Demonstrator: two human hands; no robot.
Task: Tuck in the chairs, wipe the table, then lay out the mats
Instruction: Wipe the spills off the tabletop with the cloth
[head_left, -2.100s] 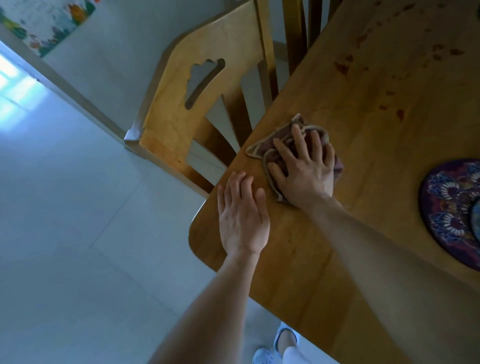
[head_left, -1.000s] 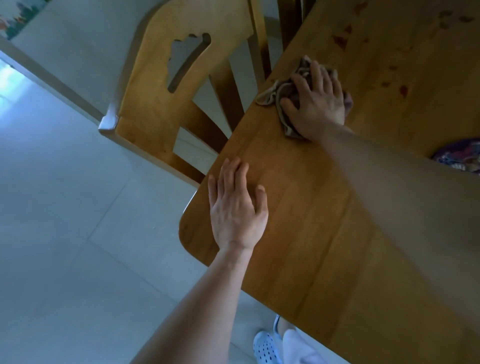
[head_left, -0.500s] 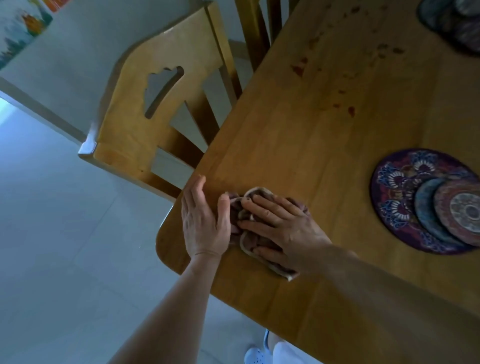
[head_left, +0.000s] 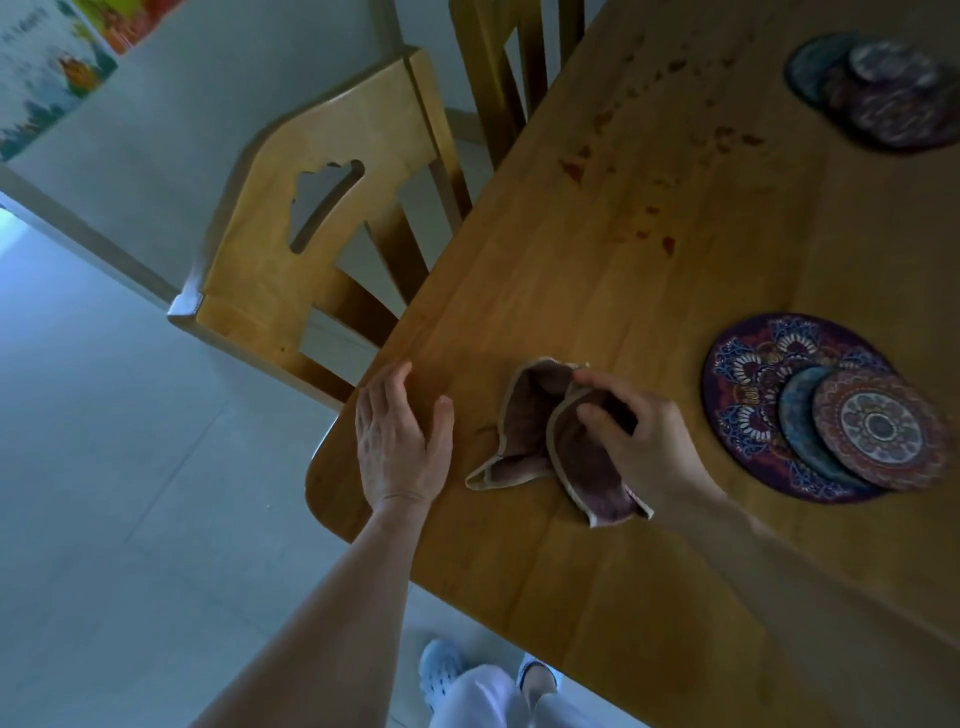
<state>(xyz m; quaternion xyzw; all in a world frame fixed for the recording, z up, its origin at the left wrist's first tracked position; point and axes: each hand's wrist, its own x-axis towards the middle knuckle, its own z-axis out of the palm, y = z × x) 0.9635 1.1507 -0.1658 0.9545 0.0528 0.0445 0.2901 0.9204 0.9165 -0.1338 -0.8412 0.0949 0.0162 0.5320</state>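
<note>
My right hand (head_left: 641, 434) pinches a crumpled brown cloth (head_left: 524, 431) with a pale hem and lifts part of it off the wooden table (head_left: 597, 260). My left hand (head_left: 402, 441) lies flat and open on the table corner, just left of the cloth. A stack of round patterned mats (head_left: 826, 410) rests to the right of my right hand. A second pile of mats (head_left: 878, 88) sits at the far right. Reddish stains (head_left: 667, 244) dot the table beyond the cloth. One wooden chair (head_left: 322, 228) is pushed against the table's left edge, and another chair (head_left: 498, 78) stands behind it.
Pale tiled floor (head_left: 104, 467) spreads to the left of the table. My white shoes (head_left: 441, 670) and trousers show below the table's near edge. A colourful poster (head_left: 52, 67) hangs on the wall at top left.
The right hand wiped the cloth out along the table edge and back to the corner. It now pinches the cloth up instead of pressing it flat. The left hand stayed on the corner.
</note>
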